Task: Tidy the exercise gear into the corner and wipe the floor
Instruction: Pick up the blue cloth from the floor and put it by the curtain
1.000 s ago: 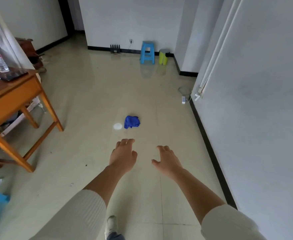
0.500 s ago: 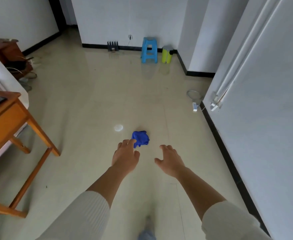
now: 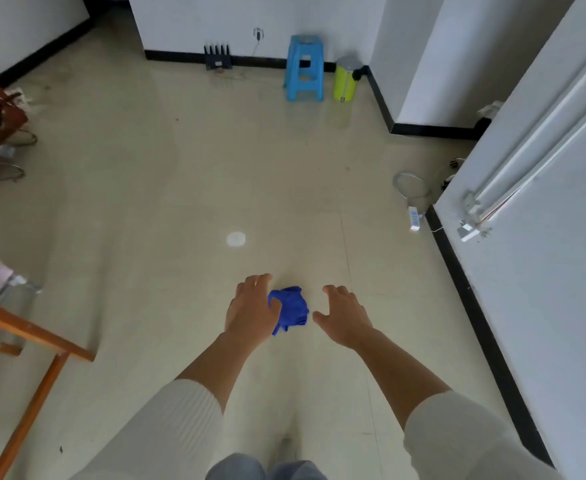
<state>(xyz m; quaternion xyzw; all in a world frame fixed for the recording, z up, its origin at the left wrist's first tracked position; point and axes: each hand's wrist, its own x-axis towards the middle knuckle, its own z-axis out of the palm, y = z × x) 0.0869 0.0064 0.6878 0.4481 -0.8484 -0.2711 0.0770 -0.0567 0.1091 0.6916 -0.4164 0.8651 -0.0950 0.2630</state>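
Orange-brown wood of a table frame (image 3: 42, 337) is showing at the left edge, standing on the pale tiled floor (image 3: 146, 202). Rightward, the left hand (image 3: 251, 308) is reaching forward with fingers loosely spread, gripping nothing. Its thumb is overlapping the near edge of the crumpled blue cloth (image 3: 293, 306), though whether it is touching cannot be told. The cloth is lying on the floor between the two hands, with a white spot (image 3: 236, 239) beyond it. Just right, the right hand (image 3: 345, 315) is hovering with fingers relaxed and thumb splayed, holding nothing, apart from the cloth. Farther right, a white wall (image 3: 544, 306) with black skirting is bordering the floor.
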